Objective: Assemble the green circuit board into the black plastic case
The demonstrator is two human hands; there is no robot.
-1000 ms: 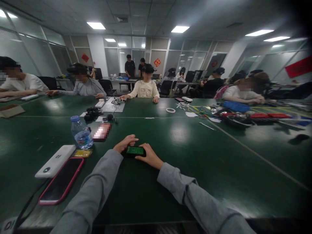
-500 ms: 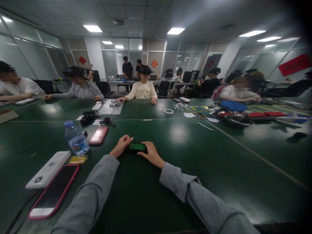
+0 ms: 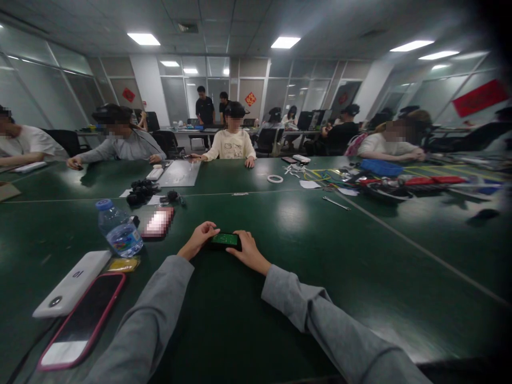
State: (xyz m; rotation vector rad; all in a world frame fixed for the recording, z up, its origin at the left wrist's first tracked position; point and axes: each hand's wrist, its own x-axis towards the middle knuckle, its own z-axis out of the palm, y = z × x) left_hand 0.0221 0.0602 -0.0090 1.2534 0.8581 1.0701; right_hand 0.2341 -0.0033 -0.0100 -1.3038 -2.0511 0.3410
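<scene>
A small dark device with a lit green screen (image 3: 225, 239) is held at both ends above the green table (image 3: 304, 277), its right end clamped between thumb and fingers of the right hand (image 3: 248, 250), its left end touched by the bent, nearly closed fingers of the left hand (image 3: 200, 238). A water bottle (image 3: 119, 229), a white power bank (image 3: 71, 285) and a pink-edged phone (image 3: 82, 322) are seen to the left.

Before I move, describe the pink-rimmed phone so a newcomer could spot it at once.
On the green table, find the blue-capped bottle left of the left hand. Nearer the camera, the phone lies beside a white slab; its pink rim and dark glass set it apart.
</scene>
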